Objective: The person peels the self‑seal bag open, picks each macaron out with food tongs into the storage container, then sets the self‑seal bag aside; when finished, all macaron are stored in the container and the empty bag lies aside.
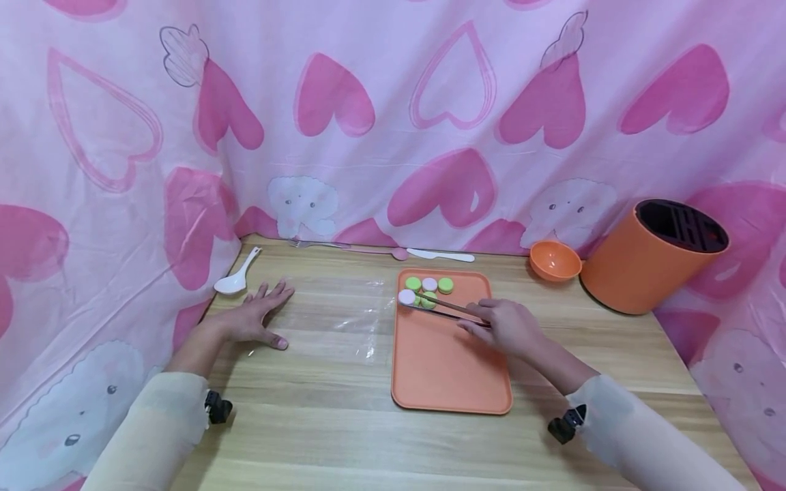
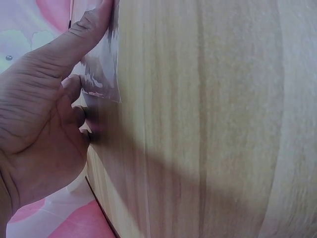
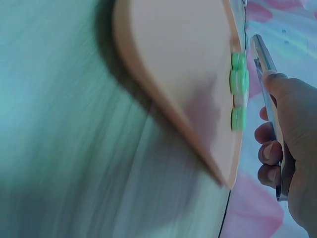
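Observation:
My right hand [image 1: 512, 327] grips a pair of metal tongs [image 3: 271, 82] that reach over an orange tray [image 1: 451, 361]. At their tips in the head view is a pale pink macaron [image 1: 406, 296]; whether it is raised off the tray I cannot tell. Beside it, in the tray's far left part, sit several green macarons [image 1: 445, 286] and another pale pink one [image 1: 429, 285]. My left hand [image 1: 252, 320] lies with fingers spread at the left edge of a clear plastic sheet [image 1: 338, 317] on the table, and the same sheet [image 2: 101, 74] shows by the fingers in the left wrist view.
A white spoon [image 1: 236, 276] lies beyond my left hand. Along the back edge lie a fork [image 1: 316, 244], a pink spoon [image 1: 398, 254] and a white knife [image 1: 441, 256]. An orange bowl [image 1: 555, 261] and an orange knife block [image 1: 645, 266] stand at the back right.

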Motion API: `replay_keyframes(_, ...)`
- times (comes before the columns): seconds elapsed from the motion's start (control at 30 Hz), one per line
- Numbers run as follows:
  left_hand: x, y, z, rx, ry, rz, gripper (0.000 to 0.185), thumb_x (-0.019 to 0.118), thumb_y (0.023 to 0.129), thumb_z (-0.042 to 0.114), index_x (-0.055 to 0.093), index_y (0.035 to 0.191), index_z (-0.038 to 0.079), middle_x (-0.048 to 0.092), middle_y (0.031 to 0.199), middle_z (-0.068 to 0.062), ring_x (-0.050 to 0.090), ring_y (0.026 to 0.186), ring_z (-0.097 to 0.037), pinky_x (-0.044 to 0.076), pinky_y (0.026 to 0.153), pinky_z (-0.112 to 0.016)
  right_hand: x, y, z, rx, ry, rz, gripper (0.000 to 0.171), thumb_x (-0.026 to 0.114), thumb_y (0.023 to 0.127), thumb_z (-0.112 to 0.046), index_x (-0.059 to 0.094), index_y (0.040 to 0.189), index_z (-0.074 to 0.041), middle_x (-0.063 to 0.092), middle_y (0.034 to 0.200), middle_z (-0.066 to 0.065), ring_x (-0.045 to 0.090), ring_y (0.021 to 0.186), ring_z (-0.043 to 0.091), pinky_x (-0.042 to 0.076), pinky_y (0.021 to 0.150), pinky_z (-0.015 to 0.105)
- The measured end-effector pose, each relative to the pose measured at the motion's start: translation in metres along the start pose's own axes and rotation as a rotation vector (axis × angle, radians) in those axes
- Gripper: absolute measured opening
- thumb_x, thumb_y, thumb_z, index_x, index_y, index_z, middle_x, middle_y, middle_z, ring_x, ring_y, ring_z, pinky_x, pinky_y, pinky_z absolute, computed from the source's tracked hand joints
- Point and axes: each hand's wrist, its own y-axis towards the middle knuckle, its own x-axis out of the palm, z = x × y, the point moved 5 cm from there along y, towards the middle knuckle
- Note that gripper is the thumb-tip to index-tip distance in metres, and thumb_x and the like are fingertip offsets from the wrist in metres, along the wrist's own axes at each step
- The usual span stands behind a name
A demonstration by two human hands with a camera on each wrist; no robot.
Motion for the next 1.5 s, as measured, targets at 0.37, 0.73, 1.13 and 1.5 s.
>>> replay_keyframes(0.37,-0.001,0.0,0.002,0.0,0.008,-0.001,0.129,0.097,0.083,0.044,0.017,0.178,0.008,-0.011,0.186,-0.022,-0.021,0.166,-0.059,-0.013,0.131,-0.079,-0.01,-0.036,0.029,0.086,-0.005,0.038,0.029,0.092,0.091,-0.034,0.088,0.109,-0.013,0.069,0.075,-0.007,0.054,0.06,0.004,0.047,0.055,0.025)
replay_keyframes(0.73,0.0,0.0,-0.001,0.0,0.013,0.003,0.13,0.097,0.083,0.045,0.016,0.178,0.009,-0.011,0.186,-0.022,-0.021,0.166,-0.059,-0.013,0.131,-0.079,-0.008,-0.056,0.05,0.12,-0.02,0.007,0.027,0.089,0.094,-0.037,0.087,0.112,-0.016,0.063,0.074,-0.012,0.05,0.062,0.002,0.047,0.057,0.025)
replay_keyframes(1.13,0.001,0.002,-0.002,0.009,0.017,0.006,0.13,0.097,0.083,0.045,0.016,0.178,0.008,-0.01,0.186,-0.023,-0.02,0.166,-0.06,-0.012,0.131,-0.079,0.001,-0.057,0.055,0.14,-0.056,-0.03,0.03,0.087,0.096,-0.04,0.086,0.115,-0.016,0.068,0.077,-0.009,0.051,0.061,0.003,0.048,0.056,0.026)
replay_keyframes(1.5,0.002,0.001,-0.003,0.001,0.022,0.004,0.129,0.096,0.084,0.046,0.016,0.178,0.01,-0.012,0.186,-0.021,-0.02,0.166,-0.06,-0.012,0.131,-0.08,0.0,-0.057,0.054,0.126,-0.067,-0.027,0.029,0.089,0.095,-0.039,0.085,0.112,-0.016,0.057,0.073,-0.011,0.047,0.06,0.003,0.041,0.055,0.023)
